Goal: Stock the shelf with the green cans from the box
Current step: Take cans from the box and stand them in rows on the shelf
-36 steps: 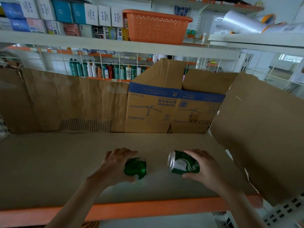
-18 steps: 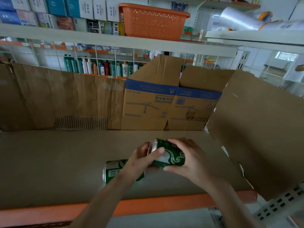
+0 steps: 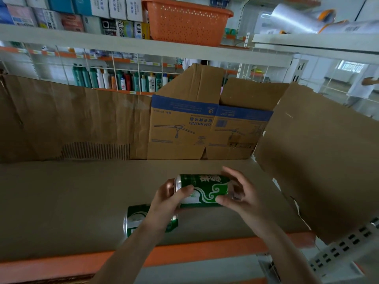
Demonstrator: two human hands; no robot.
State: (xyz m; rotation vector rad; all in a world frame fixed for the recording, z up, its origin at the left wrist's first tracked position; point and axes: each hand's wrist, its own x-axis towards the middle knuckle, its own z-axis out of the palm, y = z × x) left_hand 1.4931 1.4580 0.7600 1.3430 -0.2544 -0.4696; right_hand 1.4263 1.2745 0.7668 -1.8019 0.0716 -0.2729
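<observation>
Two green cans show. The held can (image 3: 203, 189) lies sideways above the shelf (image 3: 61, 201); the left hand (image 3: 170, 199) has its grip round the lid end, and the right hand (image 3: 244, 195) pinches the base end. The second can (image 3: 135, 219) lies on its side near the shelf's front edge, partly behind the left wrist and apparently untouched.

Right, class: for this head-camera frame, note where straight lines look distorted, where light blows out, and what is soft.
Head view: wide-angle lens makes the upper shelf edge and orange rail slant together at right; the window is washed out; the film roll shows sheen; far bottles look soft; the held green can, between left hand and right hand, is sharpest.
</observation>
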